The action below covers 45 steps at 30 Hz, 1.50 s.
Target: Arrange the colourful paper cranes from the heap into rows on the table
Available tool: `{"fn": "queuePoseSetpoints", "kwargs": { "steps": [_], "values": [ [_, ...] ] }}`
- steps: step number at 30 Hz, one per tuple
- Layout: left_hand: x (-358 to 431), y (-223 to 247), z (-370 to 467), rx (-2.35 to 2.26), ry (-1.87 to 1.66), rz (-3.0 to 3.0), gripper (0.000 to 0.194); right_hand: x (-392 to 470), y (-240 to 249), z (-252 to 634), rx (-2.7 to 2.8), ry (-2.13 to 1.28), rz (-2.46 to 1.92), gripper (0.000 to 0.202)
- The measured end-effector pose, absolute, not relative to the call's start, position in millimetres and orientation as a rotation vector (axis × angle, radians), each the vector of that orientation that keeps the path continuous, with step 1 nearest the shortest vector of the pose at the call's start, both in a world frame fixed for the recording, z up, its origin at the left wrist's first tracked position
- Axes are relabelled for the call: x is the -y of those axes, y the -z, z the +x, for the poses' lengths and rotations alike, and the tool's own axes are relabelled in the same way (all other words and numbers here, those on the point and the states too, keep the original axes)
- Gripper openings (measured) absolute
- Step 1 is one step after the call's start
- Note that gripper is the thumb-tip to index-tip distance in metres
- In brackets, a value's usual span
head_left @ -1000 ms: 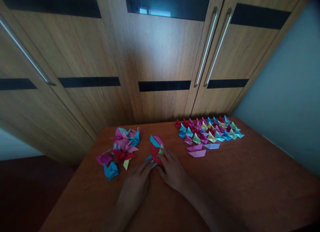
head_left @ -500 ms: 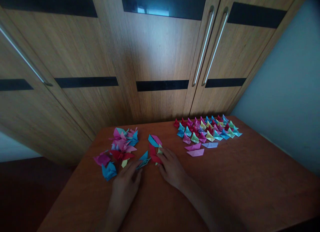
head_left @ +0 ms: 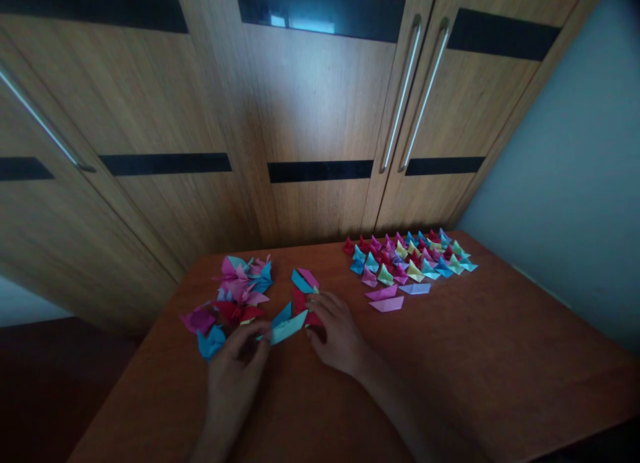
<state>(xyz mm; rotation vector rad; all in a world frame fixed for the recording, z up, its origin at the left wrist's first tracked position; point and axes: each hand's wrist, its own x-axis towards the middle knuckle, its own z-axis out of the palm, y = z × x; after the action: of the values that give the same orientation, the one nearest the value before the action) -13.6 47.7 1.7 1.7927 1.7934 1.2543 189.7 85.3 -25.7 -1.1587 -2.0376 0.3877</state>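
Between finger and thumb, my left hand (head_left: 240, 360) pinches the left end of a light teal folded paper (head_left: 289, 328), whose other end points toward my right hand. My right hand (head_left: 335, 330) rests on a small group of folded papers, its fingertips over a red piece (head_left: 300, 300); whether it grips one is hidden. Behind those fingers lies a blue and pink piece (head_left: 304, 281). Left of my left hand are a blue folded paper (head_left: 211, 343), a magenta one (head_left: 198, 318) and a red one (head_left: 235, 312).
Pink and blue folded papers (head_left: 242, 276) are heaped at the table's back left. Rows of small coloured paper boats (head_left: 415, 256) stand at the back right, with flat pink (head_left: 387, 304) and lilac (head_left: 415, 288) pieces before them. A wooden cabinet (head_left: 320, 103) rises behind the table (head_left: 450, 370).
The teal paper in my left hand has been lifted and turned, showing its long pale side. My left hand has shifted slightly left. The whole view has shifted a little.
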Motion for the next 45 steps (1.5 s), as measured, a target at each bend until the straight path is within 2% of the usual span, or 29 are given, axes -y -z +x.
{"fn": "queuePoseSetpoints", "kwargs": {
  "steps": [3, 5, 7, 10, 15, 23, 28, 32, 38, 41, 45],
  "values": [
    [-51, -5, -3, -1.699, -1.204, 1.658, 0.02, -80, 19, 188, 1.751, -0.793, -1.037, 0.044],
    [-55, -6, 8, -1.606, -1.167, 1.651, 0.019, -78, 16, 189, 1.528, -1.079, -0.965, 0.028],
    [-60, -7, 20, -1.508, -1.157, 1.667, 0.019, -78, 15, 192, 1.359, -1.223, -0.95, 0.016],
    [-68, -8, 37, -1.396, -1.132, 1.668, 0.024, -79, 18, 203, 1.237, -1.243, -0.988, 0.017],
    [-77, -14, 56, -1.301, -0.891, 1.769, 0.019, -76, 22, 218, 1.243, -1.216, -1.017, 0.019],
    [-75, -5, 67, -1.278, -0.889, 1.765, 0.023, -69, 23, 235, 1.184, -1.124, -1.139, 0.024],
    [-74, -2, 47, -1.319, -0.872, 1.831, 0.024, -70, 29, 307, 1.002, -0.904, -1.315, 0.035],
    [-73, 0, 36, -1.359, -0.837, 1.885, 0.024, -72, 46, 385, 0.975, -0.632, -1.665, 0.05],
    [-68, 0, 40, -1.307, -0.803, 1.947, 0.022, -69, 47, 422, 1.36, 0.003, -2.396, 0.04],
    [-68, -1, 39, -1.318, -0.819, 1.966, 0.022, -66, 45, 413, 1.502, 0.205, -2.414, 0.036],
    [-68, -1, 36, -1.353, -0.847, 1.965, 0.023, -59, 53, 402, 1.786, 0.387, -2.139, 0.032]
  ]
}}
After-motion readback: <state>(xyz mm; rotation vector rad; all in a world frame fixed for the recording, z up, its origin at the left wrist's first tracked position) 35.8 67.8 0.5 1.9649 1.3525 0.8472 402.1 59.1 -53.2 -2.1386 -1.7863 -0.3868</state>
